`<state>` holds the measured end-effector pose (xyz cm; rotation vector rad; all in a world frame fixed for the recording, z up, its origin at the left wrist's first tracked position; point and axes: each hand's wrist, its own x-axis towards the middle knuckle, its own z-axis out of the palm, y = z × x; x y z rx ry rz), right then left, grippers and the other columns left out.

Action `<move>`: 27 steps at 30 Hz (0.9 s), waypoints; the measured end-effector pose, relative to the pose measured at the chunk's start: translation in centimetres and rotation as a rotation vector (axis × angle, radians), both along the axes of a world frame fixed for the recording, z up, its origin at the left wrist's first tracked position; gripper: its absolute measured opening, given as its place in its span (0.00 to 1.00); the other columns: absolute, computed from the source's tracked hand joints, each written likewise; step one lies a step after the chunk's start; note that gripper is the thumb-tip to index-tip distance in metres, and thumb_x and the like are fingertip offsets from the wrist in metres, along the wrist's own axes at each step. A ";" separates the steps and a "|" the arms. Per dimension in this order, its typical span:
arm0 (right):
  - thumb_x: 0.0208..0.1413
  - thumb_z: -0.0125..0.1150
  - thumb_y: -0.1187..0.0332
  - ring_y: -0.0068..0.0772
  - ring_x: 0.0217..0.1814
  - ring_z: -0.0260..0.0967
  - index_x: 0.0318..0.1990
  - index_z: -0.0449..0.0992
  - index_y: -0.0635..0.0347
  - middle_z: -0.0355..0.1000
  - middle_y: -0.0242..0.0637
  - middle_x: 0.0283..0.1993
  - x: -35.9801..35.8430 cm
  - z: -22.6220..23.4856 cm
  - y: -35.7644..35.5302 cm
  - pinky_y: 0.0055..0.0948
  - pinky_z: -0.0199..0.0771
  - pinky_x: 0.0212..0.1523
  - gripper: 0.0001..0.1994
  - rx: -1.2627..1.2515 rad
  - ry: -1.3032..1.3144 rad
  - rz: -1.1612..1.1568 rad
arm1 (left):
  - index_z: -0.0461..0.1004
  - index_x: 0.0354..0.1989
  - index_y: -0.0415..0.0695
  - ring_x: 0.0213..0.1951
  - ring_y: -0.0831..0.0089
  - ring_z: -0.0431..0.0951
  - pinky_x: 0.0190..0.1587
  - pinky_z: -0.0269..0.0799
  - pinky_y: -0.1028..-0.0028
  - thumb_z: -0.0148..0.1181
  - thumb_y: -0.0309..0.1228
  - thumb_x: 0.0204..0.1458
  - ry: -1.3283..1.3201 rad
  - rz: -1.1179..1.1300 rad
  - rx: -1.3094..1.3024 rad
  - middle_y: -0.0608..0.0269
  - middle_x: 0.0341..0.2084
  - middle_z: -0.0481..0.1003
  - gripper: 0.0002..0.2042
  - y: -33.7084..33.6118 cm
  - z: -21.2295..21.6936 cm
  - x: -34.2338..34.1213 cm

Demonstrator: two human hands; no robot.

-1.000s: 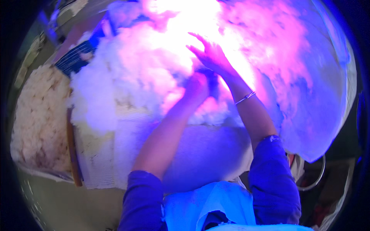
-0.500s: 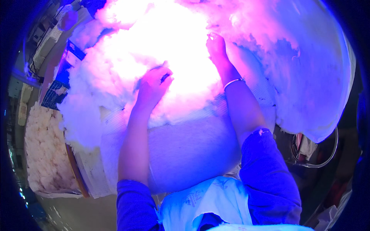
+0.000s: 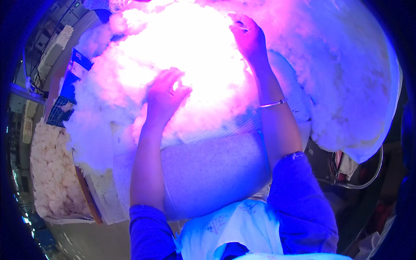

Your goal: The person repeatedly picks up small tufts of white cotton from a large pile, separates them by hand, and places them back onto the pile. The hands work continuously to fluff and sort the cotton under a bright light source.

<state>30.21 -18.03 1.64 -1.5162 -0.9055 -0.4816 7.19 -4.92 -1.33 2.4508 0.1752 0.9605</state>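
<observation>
A heap of fluffy, cotton-like white fibre (image 3: pixel 104 93) lies before me, its middle washed out by strong pink and violet light. My left hand (image 3: pixel 165 94) is over the near part of the heap, thumb and fingers apart, with nothing visible between them. Farther off to the right, my right hand (image 3: pixel 250 38) is at the edge of the glare. Its fingers are curled toward the thumb in a loose pinch, and the glare hides whatever may be at the tips. A bracelet (image 3: pixel 273 103) circles my right forearm.
A padded, cloth-like surface (image 3: pixel 212 173) fills the space between my forearms. More fibre (image 3: pixel 346 86) spreads on the right, above a looped clear tube (image 3: pixel 372 180). At left are a fibre-filled container (image 3: pixel 56 173), a brown strip (image 3: pixel 88 195) and a blue box (image 3: pixel 63 110).
My left hand has shifted slightly left and its fingers have spread. My right hand has moved farther away and a little right, its fingers now stretched more to the left.
</observation>
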 end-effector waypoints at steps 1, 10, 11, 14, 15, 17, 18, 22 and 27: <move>0.51 0.60 0.69 0.35 0.40 0.73 0.46 0.75 0.58 0.75 0.40 0.40 -0.3 0.0 -0.1 0.31 0.74 0.42 0.13 -0.169 0.117 0.062 | 0.77 0.40 0.41 0.26 0.79 0.71 0.29 0.69 0.76 0.65 0.23 0.40 0.051 -0.004 0.008 0.62 0.34 0.76 0.15 -0.1 0.0 0.0; 0.47 0.60 0.70 0.31 0.34 0.72 0.39 0.76 0.59 0.73 0.38 0.34 -0.2 -2.7 -1.6 0.30 0.74 0.36 0.10 -0.639 -0.084 -0.029 | 0.76 0.33 0.37 0.29 0.79 0.73 0.35 0.70 0.79 0.65 0.22 0.39 0.345 -0.068 -0.153 0.65 0.25 0.72 0.10 1.9 1.9 -2.4; 0.47 0.60 0.71 0.30 0.34 0.72 0.40 0.77 0.60 0.73 0.38 0.33 -0.1 -2.5 -1.5 0.29 0.74 0.36 0.11 -0.540 -0.150 0.018 | 0.76 0.33 0.37 0.29 0.78 0.73 0.34 0.70 0.78 0.65 0.23 0.39 0.359 -0.089 -0.161 0.65 0.26 0.72 0.11 1.9 2.2 -2.6; 0.47 0.63 0.69 0.29 0.31 0.72 0.40 0.78 0.56 0.73 0.36 0.32 -1.2 -2.3 0.6 0.27 0.75 0.32 0.11 -0.401 -0.233 0.018 | 0.77 0.35 0.39 0.30 0.77 0.73 0.34 0.70 0.77 0.66 0.24 0.39 0.350 -0.123 -0.104 0.64 0.28 0.74 0.12 1.3 3.7 -2.8; 0.48 0.63 0.67 0.29 0.29 0.72 0.41 0.78 0.55 0.73 0.36 0.31 -1.9 -2.4 1.3 0.27 0.76 0.33 0.11 -0.473 -0.158 -0.004 | 0.77 0.36 0.39 0.30 0.76 0.73 0.35 0.70 0.76 0.66 0.24 0.40 0.352 -0.120 -0.015 0.63 0.29 0.74 0.12 1.0 4.4 -2.9; 0.49 0.63 0.64 0.29 0.29 0.73 0.39 0.79 0.56 0.74 0.37 0.31 -2.8 -2.3 2.7 0.29 0.76 0.35 0.11 -0.722 -0.224 -0.153 | 0.76 0.39 0.40 0.32 0.75 0.73 0.37 0.71 0.75 0.66 0.25 0.41 0.419 -0.083 0.007 0.62 0.32 0.75 0.14 0.4 6.1 -3.1; 0.49 0.63 0.64 0.29 0.29 0.73 0.39 0.79 0.57 0.74 0.37 0.31 -3.0 -2.1 2.8 0.29 0.76 0.35 0.11 -0.676 -0.204 -0.147 | 0.76 0.41 0.41 0.32 0.74 0.74 0.38 0.71 0.74 0.66 0.26 0.42 0.482 -0.047 -0.061 0.62 0.34 0.76 0.15 0.0 6.9 -3.2; 0.49 0.63 0.61 0.27 0.31 0.74 0.37 0.80 0.54 0.76 0.36 0.31 -3.1 -0.6 1.8 0.27 0.76 0.34 0.10 -0.543 0.023 0.012 | 0.72 0.50 0.47 0.35 0.67 0.76 0.40 0.72 0.71 0.64 0.27 0.44 0.183 -0.030 0.019 0.60 0.35 0.76 0.21 -1.3 8.4 -1.0; 0.48 0.64 0.60 0.18 0.28 0.70 0.33 0.80 0.56 0.74 0.30 0.25 -3.7 2.1 -0.1 0.23 0.72 0.31 0.10 -0.479 0.249 0.526 | 0.67 0.57 0.49 0.34 0.66 0.76 0.37 0.73 0.69 0.63 0.34 0.47 0.154 0.053 -0.109 0.57 0.36 0.76 0.26 -1.5 5.7 4.5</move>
